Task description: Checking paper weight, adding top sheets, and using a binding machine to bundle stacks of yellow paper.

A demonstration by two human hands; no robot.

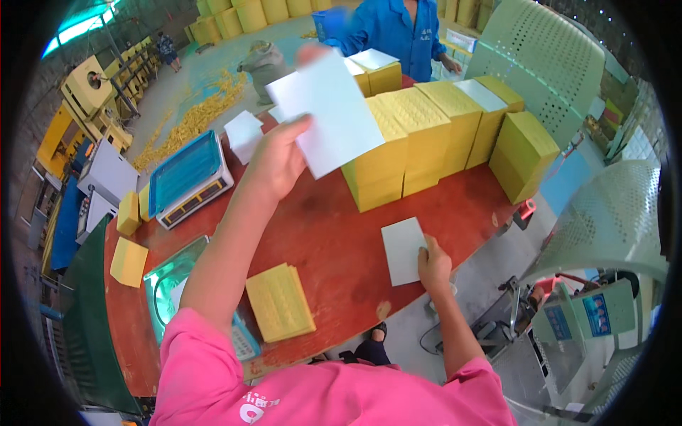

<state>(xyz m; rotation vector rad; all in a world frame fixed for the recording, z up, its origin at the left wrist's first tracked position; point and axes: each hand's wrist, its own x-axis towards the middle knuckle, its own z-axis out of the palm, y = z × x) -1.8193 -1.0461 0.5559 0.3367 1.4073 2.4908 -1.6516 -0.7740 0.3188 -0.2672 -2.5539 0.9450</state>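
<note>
Your left hand (278, 162) lifts a white sheet (328, 113), fingers pinched shut; right hand (433, 264) presses another sheet (403, 250) flat on tabletop (334, 241), fingers spread; yellow stacks (426, 135) upper centre partly capped

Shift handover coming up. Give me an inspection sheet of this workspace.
Surface: red-brown wooden table, worn at the near edge.
Job's things: large white paper sheet raised in the left hand; smaller white paper sheet flat on the table under the right hand; row of yellow paper-stack blocks; loose yellow stack.
Clutter: two weighing scales, one with a blue tray; small yellow blocks.
Grippers: both hands bare.
Cables: dark cable on the floor.
Surroundings: person in blue jacket opposite; pale green perforated guards; yellow scraps on floor.
</note>
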